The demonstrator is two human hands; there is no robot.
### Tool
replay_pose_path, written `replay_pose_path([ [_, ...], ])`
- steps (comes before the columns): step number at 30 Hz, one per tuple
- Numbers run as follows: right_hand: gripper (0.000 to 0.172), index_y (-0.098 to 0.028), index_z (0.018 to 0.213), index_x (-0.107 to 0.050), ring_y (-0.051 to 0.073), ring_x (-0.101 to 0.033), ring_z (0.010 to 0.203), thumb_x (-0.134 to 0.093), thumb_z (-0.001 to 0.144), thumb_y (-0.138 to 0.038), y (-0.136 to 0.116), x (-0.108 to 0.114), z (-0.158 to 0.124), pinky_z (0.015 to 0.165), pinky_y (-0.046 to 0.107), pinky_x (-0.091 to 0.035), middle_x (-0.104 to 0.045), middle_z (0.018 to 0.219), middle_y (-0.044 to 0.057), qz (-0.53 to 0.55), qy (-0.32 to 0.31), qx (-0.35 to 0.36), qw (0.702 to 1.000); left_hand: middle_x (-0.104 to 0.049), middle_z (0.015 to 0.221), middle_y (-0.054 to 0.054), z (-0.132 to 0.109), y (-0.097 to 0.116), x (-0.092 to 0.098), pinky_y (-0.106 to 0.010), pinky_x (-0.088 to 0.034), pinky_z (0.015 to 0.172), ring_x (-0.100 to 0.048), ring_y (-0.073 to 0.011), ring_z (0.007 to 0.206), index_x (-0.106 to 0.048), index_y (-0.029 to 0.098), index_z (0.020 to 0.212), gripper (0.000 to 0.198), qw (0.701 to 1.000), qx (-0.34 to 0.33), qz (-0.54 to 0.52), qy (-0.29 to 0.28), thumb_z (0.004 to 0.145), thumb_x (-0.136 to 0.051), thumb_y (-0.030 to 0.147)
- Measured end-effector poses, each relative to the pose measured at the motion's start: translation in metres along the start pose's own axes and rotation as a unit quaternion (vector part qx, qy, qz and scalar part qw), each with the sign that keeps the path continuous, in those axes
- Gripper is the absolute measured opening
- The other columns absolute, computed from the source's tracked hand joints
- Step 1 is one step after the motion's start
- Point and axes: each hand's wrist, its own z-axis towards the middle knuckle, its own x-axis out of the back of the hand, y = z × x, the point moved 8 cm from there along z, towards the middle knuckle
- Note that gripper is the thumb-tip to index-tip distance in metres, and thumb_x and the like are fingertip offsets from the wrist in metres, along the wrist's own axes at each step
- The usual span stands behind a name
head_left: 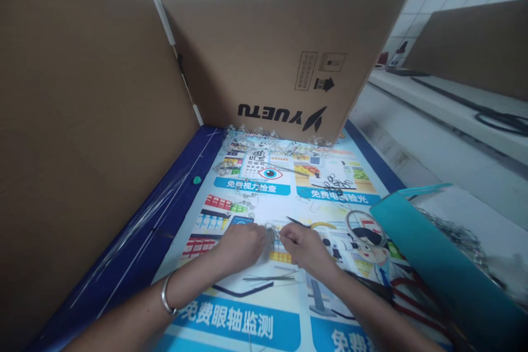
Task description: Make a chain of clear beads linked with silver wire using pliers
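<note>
A small piece of bent thin wire (271, 232) is between my two hands, over the printed sheet. My left hand (241, 245), with a silver bangle on its wrist, is closed with its fingertips pinching the left side of the wire. Thumb and finger of my right hand (307, 245) pinch together at its right side; the exact grip is too small to make out. Several straight wire lengths (270, 278) lie just below the hands. Behind my right hand rests a tool with a yellow handle (324, 225), beside a round coil of wire (365, 228).
Cardboard panels (264, 60) wall the left and back. Clear beaded wire pieces (268, 136) line the back edge, with black wire loops (337, 184) nearer. A teal box (449, 275) holding tangled wire pieces (457, 236) stands right, beside red-handled scissors (416, 300).
</note>
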Motion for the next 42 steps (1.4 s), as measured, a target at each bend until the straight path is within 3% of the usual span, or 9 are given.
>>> replay_pose_path([
  [16,0.012,-0.022,0.076,-0.054,0.009,-0.051,0.039,-0.043,0.077,-0.027,0.0024,-0.0009,-0.0002,0.041,0.019,-0.037,-0.052,0.052,-0.007,0.008,0.005,0.008,1.000,-0.067,0.079,-0.007,0.0006,0.0027,-0.0006,-0.033,-0.046,0.058,-0.064,-0.0242,0.068,-0.056,0.019,0.084,0.027,1.000,-0.020,0.000,0.020,0.086,-0.030,0.025],
  [42,0.012,-0.021,0.070,-0.052,0.008,-0.052,0.042,-0.041,0.075,-0.022,-0.0047,0.0034,-0.0016,0.045,0.018,-0.036,-0.053,0.054,-0.006,-0.029,0.010,0.020,0.999,-0.066,0.083,-0.008,0.0013,0.0022,-0.0027,-0.032,-0.045,0.063,-0.063,-0.0221,0.071,-0.057,0.019,0.087,0.028,1.000,-0.019,0.001,-0.005,0.087,-0.030,0.025],
])
